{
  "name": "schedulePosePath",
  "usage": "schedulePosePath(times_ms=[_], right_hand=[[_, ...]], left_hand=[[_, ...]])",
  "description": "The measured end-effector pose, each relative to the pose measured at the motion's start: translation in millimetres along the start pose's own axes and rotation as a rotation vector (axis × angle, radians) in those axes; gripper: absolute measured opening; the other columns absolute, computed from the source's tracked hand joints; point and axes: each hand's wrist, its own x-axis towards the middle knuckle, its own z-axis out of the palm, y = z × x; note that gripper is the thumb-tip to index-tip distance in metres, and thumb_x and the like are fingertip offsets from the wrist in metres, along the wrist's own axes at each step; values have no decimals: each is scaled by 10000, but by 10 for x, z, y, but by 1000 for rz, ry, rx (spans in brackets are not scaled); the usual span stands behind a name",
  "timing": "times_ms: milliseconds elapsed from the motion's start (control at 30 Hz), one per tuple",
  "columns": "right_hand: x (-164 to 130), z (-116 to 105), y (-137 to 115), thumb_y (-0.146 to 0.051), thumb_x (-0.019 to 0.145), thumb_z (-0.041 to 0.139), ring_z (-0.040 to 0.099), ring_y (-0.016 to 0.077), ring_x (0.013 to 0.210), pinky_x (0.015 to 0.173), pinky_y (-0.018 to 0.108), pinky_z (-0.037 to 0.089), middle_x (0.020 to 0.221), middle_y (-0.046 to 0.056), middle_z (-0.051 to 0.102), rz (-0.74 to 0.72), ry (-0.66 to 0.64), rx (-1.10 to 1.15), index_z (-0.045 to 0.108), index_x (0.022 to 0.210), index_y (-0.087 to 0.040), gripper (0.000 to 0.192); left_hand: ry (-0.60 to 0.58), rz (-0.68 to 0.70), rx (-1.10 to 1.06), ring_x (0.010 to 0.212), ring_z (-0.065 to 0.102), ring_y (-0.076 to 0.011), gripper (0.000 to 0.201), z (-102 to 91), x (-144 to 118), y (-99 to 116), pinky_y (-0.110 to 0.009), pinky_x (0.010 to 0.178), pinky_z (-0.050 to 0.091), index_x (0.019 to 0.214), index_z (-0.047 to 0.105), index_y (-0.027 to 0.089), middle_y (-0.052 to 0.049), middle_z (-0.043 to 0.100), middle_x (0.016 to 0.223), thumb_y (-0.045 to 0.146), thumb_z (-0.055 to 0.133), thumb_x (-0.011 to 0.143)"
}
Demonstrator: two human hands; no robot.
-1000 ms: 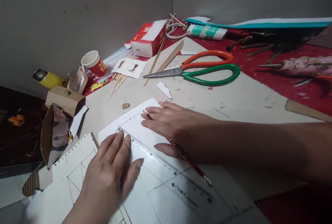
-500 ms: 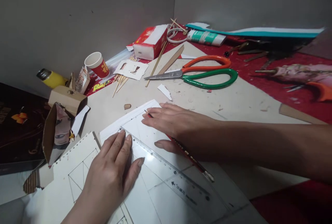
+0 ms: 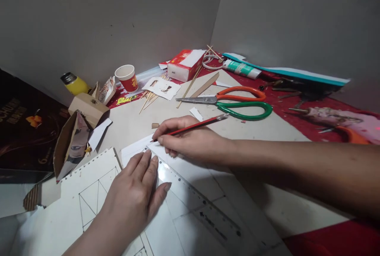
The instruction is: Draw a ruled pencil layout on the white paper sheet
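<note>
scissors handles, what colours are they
On the scissors, one handle loop is orange, the other green; clear in the head view.

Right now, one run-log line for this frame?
left hand: flat on clear ruler | right hand: holds red pencil, tip at ruler edge | under: white paper

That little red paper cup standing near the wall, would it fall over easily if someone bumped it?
Probably yes. The paper cup stands upright on a base narrower than its open rim, and it looks empty, so likely light and tippy. On its side it would probably roll in a curve. Its thin paper wall would likely dent under a firm squeeze.
</note>
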Motion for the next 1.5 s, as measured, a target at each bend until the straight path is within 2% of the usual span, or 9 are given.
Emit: schedulePosePath(times_ms=[67, 200, 400, 567, 1000, 1500], right_hand=[[94, 81, 102, -144, 750, 613, 548, 94, 530, 495, 217, 452, 672, -26, 627, -2, -8, 41, 686, 831, -172, 112], [142, 135, 183, -134, 736, 589, 509, 94, 514, 488, 222, 402, 613, -50, 578, -47, 11, -27, 646, 790, -180, 91], [106, 148, 185, -131, 727, 586, 514, 123, 643, 592, 252, 393, 663, -49, 571, -111, 39, -140, 594, 739, -197, 68], [126, 155, 200, -135, 761, 576, 523, 126, 668, 619, 262, 394, 694, -37, 581, -144, 17, -183, 594, 737, -191, 64], [156, 156, 220, -141, 784, 573, 516, 121, 682, 647, 264, 397, 711, -41, 584, -213, -4, -221, 574, 729, -195, 77], [160, 147, 232, -136, 777, 567, 515, 126, 683, 633, 261, 388, 702, -41, 590, -217, 2, -218, 568, 732, -202, 79]], left_hand=[[-1, -1, -1, 1109, 679, -435, 448, 7, -3, 0, -566, 849, 641, 1204, 692, -42, -294, 701, 1227, 329, 552, 994], [8, -12, -24, 1102, 680, -436, 451, 17, -13, 3, -569, 855, 638, 1211, 685, -51, -303, 696, 1228, 320, 573, 979], [18, -17, -37, 1095, 673, -422, 435, 36, -17, 3, -563, 847, 639, 1213, 675, -49, -307, 693, 1229, 302, 574, 976], [2, -17, -38, 1104, 670, -402, 415, 36, -18, 3, -557, 865, 636, 1206, 672, -23, -296, 693, 1236, 307, 558, 982], [12, -8, -12, 1082, 675, -421, 415, 26, 0, 14, -561, 835, 643, 1177, 683, -38, -307, 697, 1217, 304, 553, 980], [22, 7, -16, 1068, 673, -436, 432, 22, 6, 14, -579, 822, 642, 1176, 685, -69, -319, 700, 1197, 296, 566, 978]])
